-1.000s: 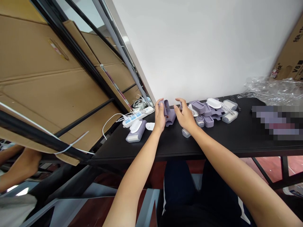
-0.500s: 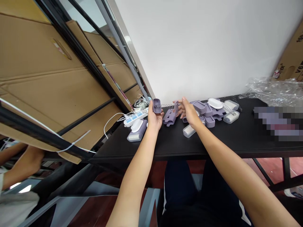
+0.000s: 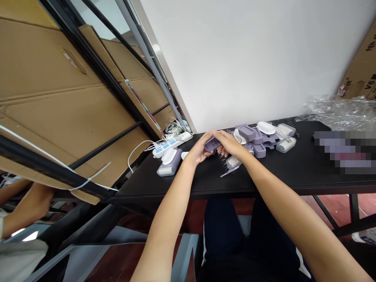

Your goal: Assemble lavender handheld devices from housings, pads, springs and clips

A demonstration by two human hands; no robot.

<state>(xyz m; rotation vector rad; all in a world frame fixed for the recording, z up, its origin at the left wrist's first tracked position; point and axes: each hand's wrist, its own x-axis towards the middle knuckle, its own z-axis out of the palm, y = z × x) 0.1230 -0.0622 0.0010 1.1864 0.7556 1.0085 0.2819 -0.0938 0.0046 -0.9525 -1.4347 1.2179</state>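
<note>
My left hand [image 3: 200, 152] is closed around a small purple plastic housing [image 3: 212, 145], held over the black table. My right hand [image 3: 230, 144] meets it from the right, fingers curled against the same housing and partly covering it. Below the right fingers dangles a thin wire spring [image 3: 224, 163], with a flat purple plate [image 3: 230, 171] at its lower end, tilted close to the table. How the spring's upper end is fixed is hidden by the fingers. Right of my hands lies a pile of purple plastic parts [image 3: 247, 132] with a white oval piece [image 3: 266, 128].
A white power strip [image 3: 172, 145] with cables lies at the table's left, behind a purple-and-clear case [image 3: 170, 162]. Clear boxes [image 3: 286, 144] with a spring and crumpled plastic film [image 3: 337, 111] are on the right. Metal framing and cardboard [image 3: 58, 129] stand left, where another person's arm [image 3: 26, 207] shows.
My hands have come together around the housing. The plate, earlier at my right fingers with the spring stretched sideways, now hangs below. The slotted purple piece no longer shows on the table behind my hands.
</note>
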